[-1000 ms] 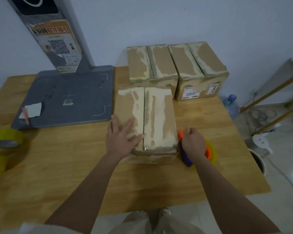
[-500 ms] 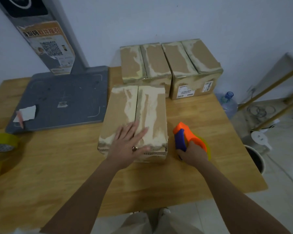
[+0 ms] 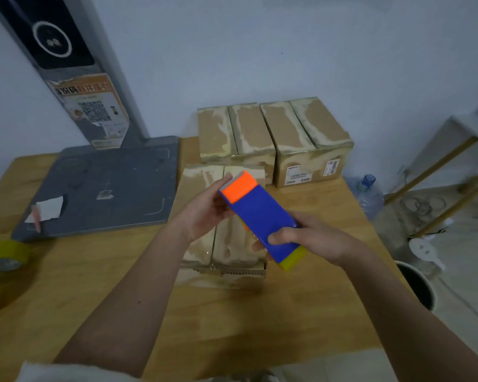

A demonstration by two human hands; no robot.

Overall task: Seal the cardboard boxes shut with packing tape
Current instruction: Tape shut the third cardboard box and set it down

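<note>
Blue-orange dispenser (image 3: 261,219) held above near box (image 3: 226,244): right hand (image 3: 312,239) grips its rear end, left hand (image 3: 204,213) cups its orange front.

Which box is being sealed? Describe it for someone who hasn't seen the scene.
On the wooden table, three cardboard boxes sit right of the grey platform. Two stand side by side against the wall; the near box lies alone in front of them, directly beneath the blue-and-orange tape dispenser held in both hands.
</note>
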